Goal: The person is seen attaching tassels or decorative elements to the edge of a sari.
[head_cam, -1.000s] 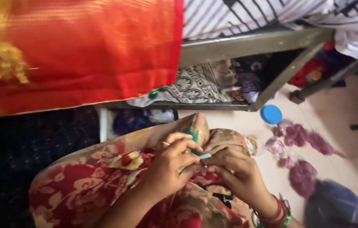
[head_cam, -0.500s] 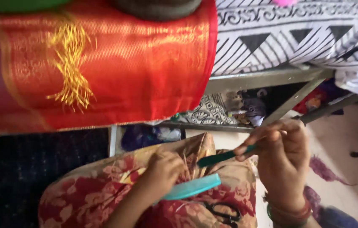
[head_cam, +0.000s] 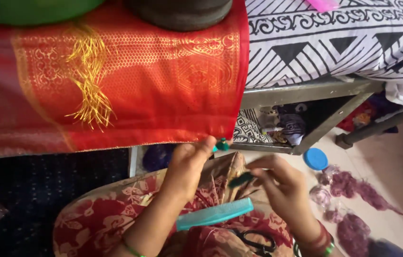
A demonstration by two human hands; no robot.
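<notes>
- Your left hand (head_cam: 188, 164) is raised to the lower edge of the red cloth (head_cam: 116, 90), fingers pinched shut on a small green tassel (head_cam: 221, 144) that sits right at that hem.
- Your right hand (head_cam: 282, 188) hovers over your lap, thumb and fingers closed on a dark green tuft (head_cam: 240, 180); whether it joins the tassel by a thread you cannot tell.
- A teal comb (head_cam: 215, 214) lies across your lap, just below both hands, on the red flowered fabric (head_cam: 92, 223).
- Black-handled scissors (head_cam: 254, 239) rest on the same fabric, just under the comb's right end.
- The red cloth with gold pattern and a yellow fringe (head_cam: 89, 85) hangs over the front edge of the bed (head_cam: 306, 90), beside a black-and-white patterned sheet (head_cam: 334, 38).
- On the floor (head_cam: 392, 157) to your right sit a blue lid (head_cam: 315, 158) and purple fibre clumps (head_cam: 353, 190), well apart from your hands.
</notes>
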